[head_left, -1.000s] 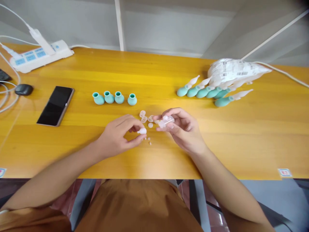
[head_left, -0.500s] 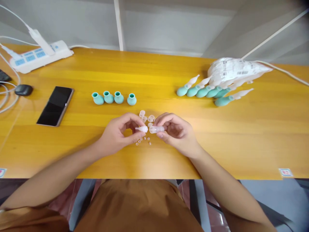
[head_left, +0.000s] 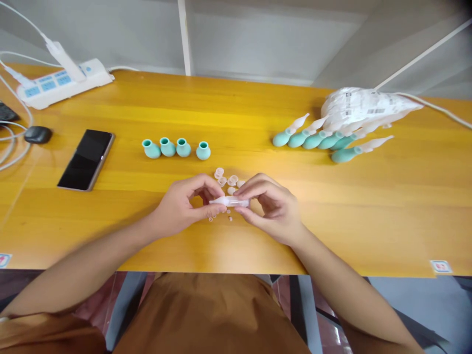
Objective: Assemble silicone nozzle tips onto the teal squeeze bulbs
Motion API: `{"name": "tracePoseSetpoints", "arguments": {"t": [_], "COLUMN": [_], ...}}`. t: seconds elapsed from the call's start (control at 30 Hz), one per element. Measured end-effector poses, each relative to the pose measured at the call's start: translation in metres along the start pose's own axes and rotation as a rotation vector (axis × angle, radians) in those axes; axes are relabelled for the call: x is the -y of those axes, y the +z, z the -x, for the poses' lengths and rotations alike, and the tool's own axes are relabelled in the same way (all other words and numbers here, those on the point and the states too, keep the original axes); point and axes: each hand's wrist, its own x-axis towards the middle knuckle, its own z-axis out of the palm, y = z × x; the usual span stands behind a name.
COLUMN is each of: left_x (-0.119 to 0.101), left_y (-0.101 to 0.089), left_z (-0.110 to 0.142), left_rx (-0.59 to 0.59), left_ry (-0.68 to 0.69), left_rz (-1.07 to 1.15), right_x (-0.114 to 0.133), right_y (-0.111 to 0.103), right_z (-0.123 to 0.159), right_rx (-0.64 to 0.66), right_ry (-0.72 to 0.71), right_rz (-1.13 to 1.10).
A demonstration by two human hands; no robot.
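Observation:
Between finger and thumb, my left hand (head_left: 186,202) pinches a small white pointed nozzle (head_left: 217,200). My right hand (head_left: 275,206) grips a clear plastic tube (head_left: 238,201), lying level. The nozzle's wide end meets the tube's left end, so the two form one line. Just behind the fingers lie several clear plastic caps (head_left: 233,180). Tiny rings (head_left: 210,219) are scattered in front, partly hidden by my left hand. Farther back on the left stand several open teal rubber bulbs (head_left: 183,148).
Several teal bulbs with pale nozzles (head_left: 345,155) lie at the right, beside a white plastic bag (head_left: 363,108). A phone (head_left: 86,160), a black mouse (head_left: 38,134) and a power strip (head_left: 64,83) with cables occupy the left of the wooden table (head_left: 236,250).
The nozzle and the tube were apart, with a small gap between them; now their ends meet. My right hand's fingers have moved farther along the tube.

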Motion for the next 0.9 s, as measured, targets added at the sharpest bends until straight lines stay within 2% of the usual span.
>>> {"name": "tracePoseSetpoints", "arguments": {"t": [0.23,0.33,0.6,0.8,0.9], "left_x": [0.004,0.005,0.002,0.004,0.007], "left_y": [0.001,0.0,-0.004,-0.002,0.0], "left_z": [0.003,0.003,0.002,0.004,0.006], "left_rx": [-0.009,0.003,-0.003,-0.027,-0.053], "left_ry": [-0.112,-0.124,0.043,0.179,0.237], "left_rz": [0.094,0.066,-0.263,-0.332,-0.325], "right_x": [0.002,0.004,0.0,-0.003,-0.001], "right_y": [-0.003,-0.003,-0.003,0.004,0.009], "right_z": [0.0,-0.002,0.0,0.003,0.005], "right_rx": [-0.014,-0.003,0.024,-0.031,-0.06], "right_ry": [-0.238,-0.27,-0.177,-0.049,0.064], "right_rz": [0.227,0.235,0.157,0.026,-0.102]}}
